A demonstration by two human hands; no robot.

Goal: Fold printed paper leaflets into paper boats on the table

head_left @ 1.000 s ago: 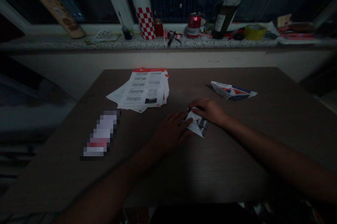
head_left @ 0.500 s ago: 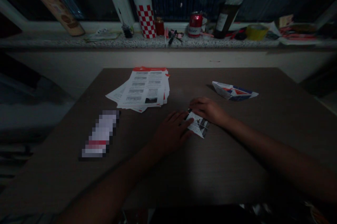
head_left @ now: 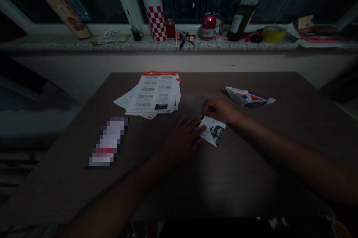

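Note:
A small folded printed paper (head_left: 214, 130) lies on the table between my hands. My left hand (head_left: 181, 139) rests flat with its fingers spread, the fingertips pressing on the paper's left side. At the paper's far edge, my right hand (head_left: 219, 110) is curled, thumb and fingers drawn together at the upper corner. Its fingertips partly hide that corner. Farther right stands a folded paper boat (head_left: 248, 97) in white, blue and red.
Loose printed sheets (head_left: 152, 94) are stacked at the back left of the table (head_left: 179, 189). A phone (head_left: 107, 143), blurred out, lies to the left. On the windowsill are a checkered bottle (head_left: 156, 21), a red can (head_left: 207, 27), a dark bottle (head_left: 237, 25) and yellow tape (head_left: 273, 34).
My right hand has curled its fingers in and shifted slightly away from me, uncovering more of the folded paper's right side. My left hand stays in place on the paper.

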